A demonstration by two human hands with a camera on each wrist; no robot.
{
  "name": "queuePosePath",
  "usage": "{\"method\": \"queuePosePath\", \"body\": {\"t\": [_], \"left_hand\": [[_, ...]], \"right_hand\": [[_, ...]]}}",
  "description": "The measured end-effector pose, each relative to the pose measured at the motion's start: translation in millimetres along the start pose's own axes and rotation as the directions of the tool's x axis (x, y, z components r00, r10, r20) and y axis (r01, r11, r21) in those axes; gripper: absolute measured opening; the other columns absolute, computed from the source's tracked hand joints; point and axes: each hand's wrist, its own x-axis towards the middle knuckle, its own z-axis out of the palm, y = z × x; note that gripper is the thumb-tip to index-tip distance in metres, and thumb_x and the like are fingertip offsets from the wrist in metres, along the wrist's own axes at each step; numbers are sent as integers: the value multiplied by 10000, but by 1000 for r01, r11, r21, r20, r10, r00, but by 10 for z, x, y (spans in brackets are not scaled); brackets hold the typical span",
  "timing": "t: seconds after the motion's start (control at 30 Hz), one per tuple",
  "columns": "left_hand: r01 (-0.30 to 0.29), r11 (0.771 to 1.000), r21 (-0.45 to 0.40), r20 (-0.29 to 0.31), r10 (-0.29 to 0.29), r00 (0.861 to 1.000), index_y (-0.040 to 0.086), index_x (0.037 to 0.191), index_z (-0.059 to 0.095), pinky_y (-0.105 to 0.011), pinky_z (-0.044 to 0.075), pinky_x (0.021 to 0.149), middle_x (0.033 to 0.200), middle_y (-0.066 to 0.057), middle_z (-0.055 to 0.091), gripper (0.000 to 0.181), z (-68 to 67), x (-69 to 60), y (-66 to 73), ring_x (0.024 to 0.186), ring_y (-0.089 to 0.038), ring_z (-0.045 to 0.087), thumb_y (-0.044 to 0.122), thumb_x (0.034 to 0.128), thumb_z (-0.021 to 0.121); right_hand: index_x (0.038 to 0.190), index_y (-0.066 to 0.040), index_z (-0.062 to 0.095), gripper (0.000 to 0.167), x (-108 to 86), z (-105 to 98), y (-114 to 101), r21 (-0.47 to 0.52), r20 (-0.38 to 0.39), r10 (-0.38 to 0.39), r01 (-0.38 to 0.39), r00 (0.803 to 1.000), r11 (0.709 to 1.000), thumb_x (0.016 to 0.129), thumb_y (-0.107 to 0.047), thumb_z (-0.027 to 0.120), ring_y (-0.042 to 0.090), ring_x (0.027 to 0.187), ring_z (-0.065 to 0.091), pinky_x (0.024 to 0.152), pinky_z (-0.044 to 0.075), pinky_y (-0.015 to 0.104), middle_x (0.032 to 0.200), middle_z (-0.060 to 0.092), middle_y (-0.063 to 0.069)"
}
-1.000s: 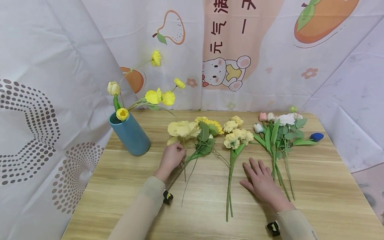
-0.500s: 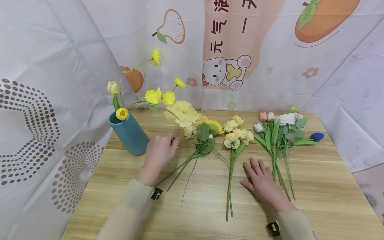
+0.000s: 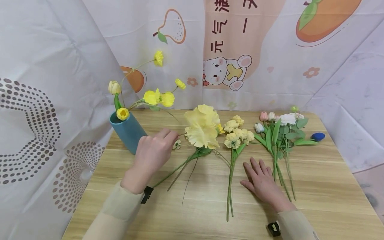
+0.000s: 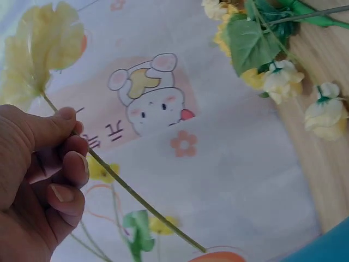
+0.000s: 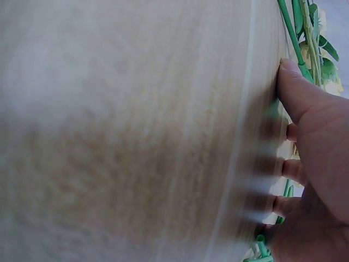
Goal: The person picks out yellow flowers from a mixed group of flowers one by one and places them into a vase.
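My left hand pinches the stem of a large pale yellow flower between thumb and fingers. In the left wrist view the bloom rises above the thumb, and the bare green stem slants down past the curled fingers. Just left of that hand in the head view stands a blue vase with yellow flowers and tulips in it. My right hand rests palm down on the wooden table, fingers spread and holding nothing, between two groups of flowers.
Beneath the held bloom lie stems and green leaves, with a sunflower partly hidden. Cream flowers lie mid-table. Farther right are pink and white tulips, a white flower with leaves and a blue tulip. A printed cloth hangs behind.
My left hand has lifted the large pale yellow flower off the table and moved left toward the vase, tilting the bloom to the right. The right hand has stayed in place.
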Motion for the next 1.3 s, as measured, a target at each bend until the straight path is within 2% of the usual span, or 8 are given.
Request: {"method": "queuePosePath", "body": {"t": [0.37,0.67,0.8,0.87,0.93,1.07,1.17,1.3], "left_hand": [[2,1000,-17,-170,-5,985,9,885,690,-340,423,362,752,-108,700,90,-334,94,-220,505,-236,633,65,955,694],[136,990,43,-285,-118,951,37,705,487,-352,192,354,606,-107,454,237,-633,-4,-560,408,-177,233,-14,930,540],[223,973,66,-316,-192,929,-51,847,589,-468,273,349,596,-180,498,154,-714,-68,-728,395,-285,341,63,950,589],[284,958,42,-298,-260,919,-95,1021,601,-531,486,528,794,-261,611,178,-747,-118,-790,597,-403,559,55,926,583],[341,940,-7,-291,-328,899,-100,1191,553,-527,537,871,1092,-281,650,318,-776,-165,-840,975,-421,648,50,914,589],[445,893,-72,-298,-445,844,-71,1289,515,-498,206,1241,1416,-262,506,367,-830,-191,-918,1435,-376,389,119,983,583],[521,844,-124,-315,-532,786,-63,1145,637,-430,215,1233,1091,-237,656,257,-839,-172,-995,1276,-269,557,157,1015,615],[615,741,-271,-279,-672,687,-9,1090,715,-203,431,1000,654,111,619,205,-791,-179,-1145,666,62,604,169,1010,652]], "right_hand": [[1501,1,448,681,-7,-6,-13,-5,-29,-10,10,1000,1000,973,-350,696,625,1433,211,1078,225,787,1585,295,337],[1503,5,443,692,-6,0,-12,16,-33,-9,10,999,1000,969,-352,700,629,1432,206,1079,219,785,1584,291,344],[1513,4,429,690,-8,-7,-12,22,-12,2,-2,1000,1000,981,-352,685,619,1446,182,1093,199,780,1595,274,338],[1515,2,426,692,-6,-3,-7,21,-8,2,-2,1000,1000,985,-363,679,620,1445,182,1091,201,780,1595,272,338],[1518,0,422,694,-2,-2,-6,21,-5,2,-2,1000,1000,987,-369,673,620,1446,180,1092,200,779,1597,269,338],[1521,-4,420,698,1,0,-11,22,-2,3,-3,1000,1000,988,-375,672,618,1449,176,1095,196,779,1600,264,335],[1514,-2,431,695,-2,2,-13,18,-11,3,-3,1000,1000,980,-368,683,618,1446,187,1091,203,781,1595,275,337],[1498,6,452,683,-10,-1,-19,13,-37,-8,8,999,1000,969,-350,699,625,1432,212,1078,222,785,1578,303,346]]}}
